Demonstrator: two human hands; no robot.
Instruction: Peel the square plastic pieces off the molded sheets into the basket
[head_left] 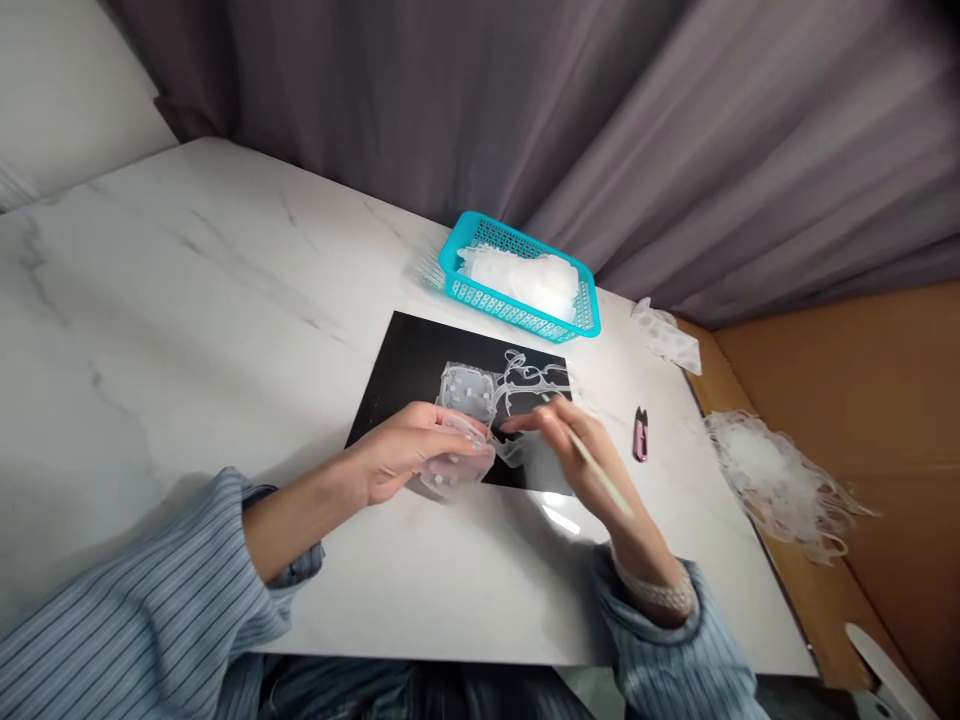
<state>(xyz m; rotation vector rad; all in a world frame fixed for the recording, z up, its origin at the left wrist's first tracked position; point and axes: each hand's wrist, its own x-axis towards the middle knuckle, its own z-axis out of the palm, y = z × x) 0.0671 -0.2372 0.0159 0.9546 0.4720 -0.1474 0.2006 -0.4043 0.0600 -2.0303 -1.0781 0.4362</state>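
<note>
My left hand [409, 447] is closed on the edge of a translucent moulded plastic piece [453, 472], thumb on top. My right hand [577, 445] grips a slim pale stick-like tool [600, 474], its lower end lying back over the wrist. The right index finger points toward the held piece; I cannot tell whether it touches. Just beyond my left fingers, a clear square moulded piece with small bumps [466, 390] lies on a black mat [405, 350]. To its right lie clear looping trim strips [536, 378].
A turquoise basket [517, 318] with whitish translucent pieces stands behind the mat. Pink-handled thread snips [640, 436] lie to the right. Farther back is a crumpled clear sheet [667, 338]. A pile of clear trimmings [772, 475] hangs over a cardboard box [862, 390] at the table's right edge.
</note>
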